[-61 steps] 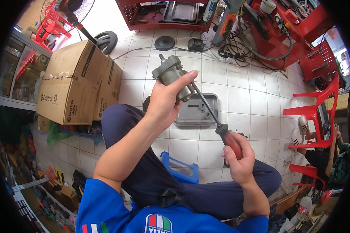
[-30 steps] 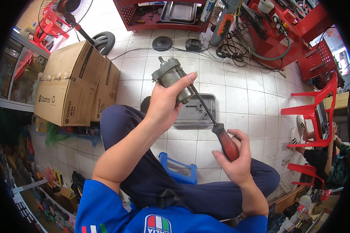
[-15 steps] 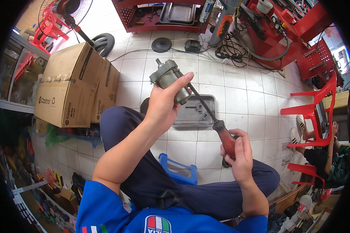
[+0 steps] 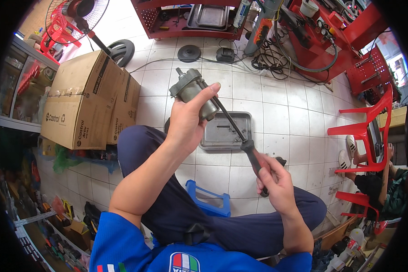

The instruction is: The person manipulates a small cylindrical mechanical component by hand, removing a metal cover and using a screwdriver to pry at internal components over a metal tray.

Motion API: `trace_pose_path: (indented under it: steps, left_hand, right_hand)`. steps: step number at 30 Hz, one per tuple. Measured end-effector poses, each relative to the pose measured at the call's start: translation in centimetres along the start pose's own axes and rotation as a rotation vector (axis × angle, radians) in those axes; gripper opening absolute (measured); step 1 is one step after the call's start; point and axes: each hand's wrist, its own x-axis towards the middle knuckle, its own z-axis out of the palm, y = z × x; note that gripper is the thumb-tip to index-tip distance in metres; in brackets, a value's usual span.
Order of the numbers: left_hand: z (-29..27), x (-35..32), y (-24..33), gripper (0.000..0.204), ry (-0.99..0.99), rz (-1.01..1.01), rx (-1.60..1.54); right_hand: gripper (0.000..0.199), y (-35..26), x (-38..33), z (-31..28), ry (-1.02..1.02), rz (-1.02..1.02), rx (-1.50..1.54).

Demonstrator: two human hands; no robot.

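Note:
My left hand (image 4: 186, 120) is wrapped around a grey metal cylindrical motor (image 4: 185, 89), like a small starter motor, whose short shaft points up and away. Its thumb lies against the shank of a long screwdriver (image 4: 232, 121) running along the motor's right side; the tip's exact seat is hard to make out. At the lower right, my right hand (image 4: 277, 183) has its fingers closed on the screwdriver's red and black handle. Below the motor, a grey metal tray (image 4: 250, 136) on the floor holds a few small dark parts.
A blue stool (image 4: 207, 201) stands between my legs. Cardboard boxes (image 4: 70, 104) and a fan (image 4: 79, 13) are at left. A red tool cart (image 4: 145, 18) stands ahead, with cables (image 4: 274, 61) near it. Red chairs (image 4: 365, 131) and a seated person (image 4: 392, 190) are at right.
The motor has shifted slightly left and down. The screwdriver's handle has moved a little left and looks turned, showing more black; my right fingers have changed position on it.

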Motion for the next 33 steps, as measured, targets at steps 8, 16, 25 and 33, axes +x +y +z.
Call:
trace_pose_path:
  steps: [8,16,25,33]
  left_hand:
    - [-0.3,0.2,0.1,0.039,0.012,0.017,-0.022]
    - [-0.7,0.5,0.4,0.038,0.021,0.019,-0.037]
    - [-0.3,0.3,0.3,0.039,0.068,-0.028,-0.071]
    - [-0.8,0.5,0.7,0.042,0.047,-0.003,-0.080]
  right_hand:
    - [0.055,0.6,0.2,-0.9,-0.060,0.004,0.080]
    - [0.042,-0.4,0.1,1.0,0.081,-0.153,-0.009]
    - [0.032,0.8,0.2,-0.9,-0.087,-0.079,0.129]
    - [0.039,1.1,0.5,0.0,0.026,-0.115,0.009]
